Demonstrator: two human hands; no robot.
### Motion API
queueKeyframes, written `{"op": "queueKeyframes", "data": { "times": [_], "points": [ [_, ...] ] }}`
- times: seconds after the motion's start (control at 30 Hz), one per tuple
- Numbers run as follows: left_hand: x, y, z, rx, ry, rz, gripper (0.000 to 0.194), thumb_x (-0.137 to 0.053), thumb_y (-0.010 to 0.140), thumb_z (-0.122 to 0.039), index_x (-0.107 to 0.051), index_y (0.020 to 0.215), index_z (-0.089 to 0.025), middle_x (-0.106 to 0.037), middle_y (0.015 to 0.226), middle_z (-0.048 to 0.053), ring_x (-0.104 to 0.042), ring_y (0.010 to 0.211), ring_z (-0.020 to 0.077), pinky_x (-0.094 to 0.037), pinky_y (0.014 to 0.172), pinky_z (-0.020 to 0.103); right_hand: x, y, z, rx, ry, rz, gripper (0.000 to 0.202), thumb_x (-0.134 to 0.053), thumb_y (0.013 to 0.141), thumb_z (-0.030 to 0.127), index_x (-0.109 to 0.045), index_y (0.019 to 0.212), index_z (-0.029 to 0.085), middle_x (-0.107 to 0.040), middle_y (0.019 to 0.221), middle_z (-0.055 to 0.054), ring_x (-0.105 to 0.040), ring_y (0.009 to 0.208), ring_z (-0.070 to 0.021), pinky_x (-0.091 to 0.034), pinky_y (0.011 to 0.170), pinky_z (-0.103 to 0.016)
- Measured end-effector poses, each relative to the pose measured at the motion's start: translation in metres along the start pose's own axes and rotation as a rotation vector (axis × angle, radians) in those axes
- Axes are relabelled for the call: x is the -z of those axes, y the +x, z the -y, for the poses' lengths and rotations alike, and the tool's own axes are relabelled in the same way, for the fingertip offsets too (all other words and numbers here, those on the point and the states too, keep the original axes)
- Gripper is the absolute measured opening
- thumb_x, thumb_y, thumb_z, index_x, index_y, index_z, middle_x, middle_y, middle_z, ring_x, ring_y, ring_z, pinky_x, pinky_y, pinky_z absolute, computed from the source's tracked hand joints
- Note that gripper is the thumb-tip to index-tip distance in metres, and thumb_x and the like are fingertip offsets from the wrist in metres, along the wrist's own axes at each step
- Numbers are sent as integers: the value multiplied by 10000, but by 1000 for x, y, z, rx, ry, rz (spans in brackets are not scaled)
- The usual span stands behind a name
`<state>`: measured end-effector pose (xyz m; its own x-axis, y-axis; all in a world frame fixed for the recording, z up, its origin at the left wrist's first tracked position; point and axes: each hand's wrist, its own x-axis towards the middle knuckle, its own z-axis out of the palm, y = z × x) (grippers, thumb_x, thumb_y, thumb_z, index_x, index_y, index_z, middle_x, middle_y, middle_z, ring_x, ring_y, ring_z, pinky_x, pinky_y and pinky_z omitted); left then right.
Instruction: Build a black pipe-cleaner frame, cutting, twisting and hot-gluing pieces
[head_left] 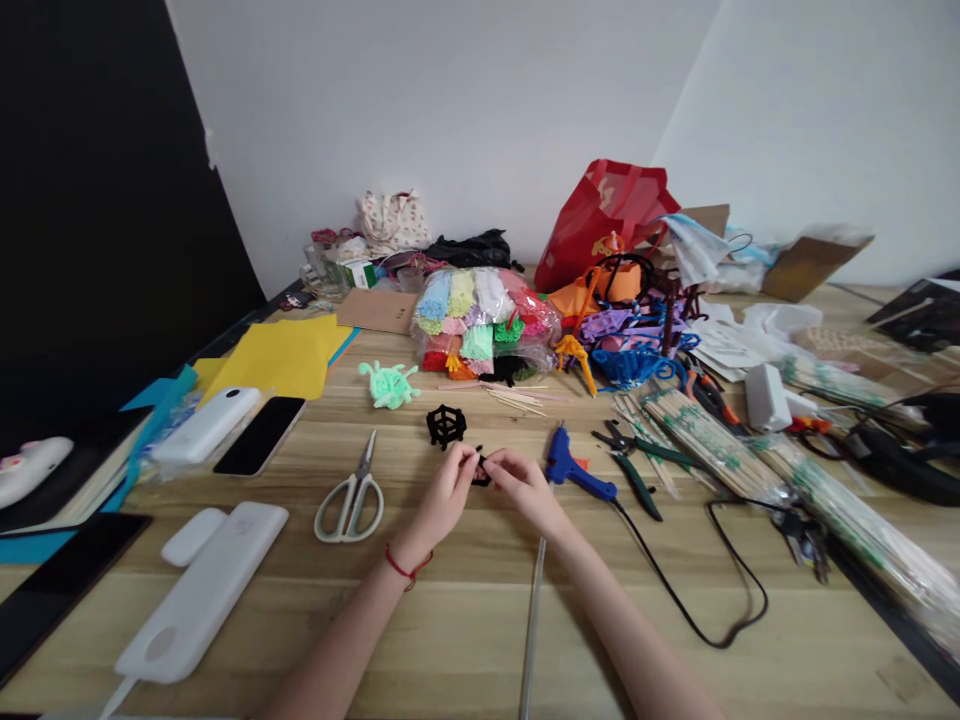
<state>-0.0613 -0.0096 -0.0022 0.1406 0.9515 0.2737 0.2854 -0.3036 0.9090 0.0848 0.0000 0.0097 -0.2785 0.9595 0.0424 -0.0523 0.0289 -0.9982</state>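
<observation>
Both hands meet over the middle of the wooden table. My left hand (450,490) pinches a small black fuzzy piece (481,471) between thumb and fingers. From the other side, my right hand (523,487) pinches the same piece, which is mostly covered by fingertips. Just beyond them sits a black open-frame shape (446,426). A mint-green fuzzy figure (389,385) lies farther back on the left. Scissors with white handles (350,502) rest left of my left hand, and a blue glue gun (576,468) lies right of my right hand.
Bundled coloured pipe cleaners (480,318) and a red bag (604,222) stand behind. Green-handled pliers (637,480), wrapped sticks (705,443) and a black cable (675,590) lie right. Left are a phone (260,436), a white power strip (206,590) and yellow sheets (277,357).
</observation>
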Motion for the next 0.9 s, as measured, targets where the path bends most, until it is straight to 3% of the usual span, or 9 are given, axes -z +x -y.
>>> {"op": "queueKeyframes", "data": {
  "times": [0.4, 0.57, 0.7, 0.9],
  "points": [
    [1, 1, 0, -38, 46, -6, 138, -419, 902, -304, -502, 866, -199, -568, 787, 6, -578, 727, 129, -477, 668, 242, 1, 1, -7, -30, -8, 34, 269, -621, 758, 451, -633, 744, 183, -618, 709, -9, -529, 666, -140, -408, 636, -257],
    [0, 2, 1, -31, -33, 29, 152, -432, 900, -314, -521, 867, -195, -600, 793, 14, -599, 732, 133, -501, 685, 258, 2, 2, -6, 15, 18, 14, 276, -618, 757, 462, -619, 706, 191, -611, 701, -10, -545, 694, -157, -423, 680, -273],
    [0, 4, 5, -67, -79, -36, 146, -506, 870, -294, -564, 944, -182, -640, 849, 37, -625, 799, 147, -516, 753, 288, 4, 2, -5, 35, 68, -25, 276, -616, 753, 473, -617, 696, 203, -620, 699, -17, -552, 698, -168, -423, 690, -284],
    [3, 4, 1, -228, 37, -122, 192, -544, 852, -253, -660, 992, -191, -668, 944, 74, -621, 861, 167, -508, 782, 309, 4, 3, -5, 43, 103, -12, 255, -629, 746, 454, -624, 690, 205, -616, 684, -14, -540, 680, -162, -418, 678, -280]
  ]
}}
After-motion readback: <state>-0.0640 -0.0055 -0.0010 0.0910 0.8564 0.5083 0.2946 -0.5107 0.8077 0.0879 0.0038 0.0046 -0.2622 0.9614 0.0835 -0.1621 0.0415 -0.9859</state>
